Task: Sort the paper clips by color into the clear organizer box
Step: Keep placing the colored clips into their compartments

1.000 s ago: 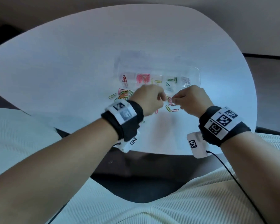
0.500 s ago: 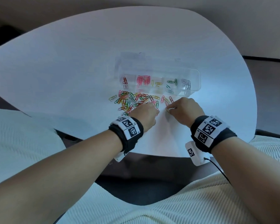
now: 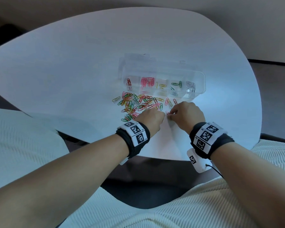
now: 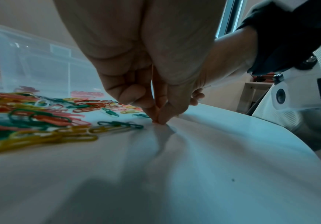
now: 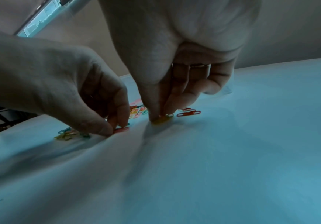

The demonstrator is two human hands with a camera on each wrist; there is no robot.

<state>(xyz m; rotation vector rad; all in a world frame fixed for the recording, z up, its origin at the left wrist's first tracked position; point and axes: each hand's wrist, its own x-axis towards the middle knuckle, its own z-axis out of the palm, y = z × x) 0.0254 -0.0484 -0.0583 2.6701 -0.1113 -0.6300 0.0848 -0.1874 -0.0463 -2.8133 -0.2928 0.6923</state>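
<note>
A loose pile of coloured paper clips [image 3: 138,104] lies on the white table [image 3: 72,63], just in front of the clear organizer box [image 3: 199,76]. Its compartments hold red [image 3: 129,82], pink [image 3: 147,81], yellow [image 3: 161,86], green [image 3: 176,83] and silver clips [image 3: 191,86]. Both hands are down at the pile's near right edge, fingertips on the table. My left hand [image 3: 163,115] pinches a pink clip [image 5: 121,130] between thumb and forefinger. Close beside it, my right hand [image 3: 170,115] pinches a yellow clip [image 5: 161,120].
The box's clear lid [image 3: 135,61] lies open behind it. A red clip [image 5: 188,112] lies just beyond my right fingertips. The table's near edge [image 3: 155,156] runs under my wrists, with my cream-clothed lap below.
Both hands have drawn back from the box's front wall toward me, uncovering the pile. Their fingertips have come down onto single clips at the pile's near edge.
</note>
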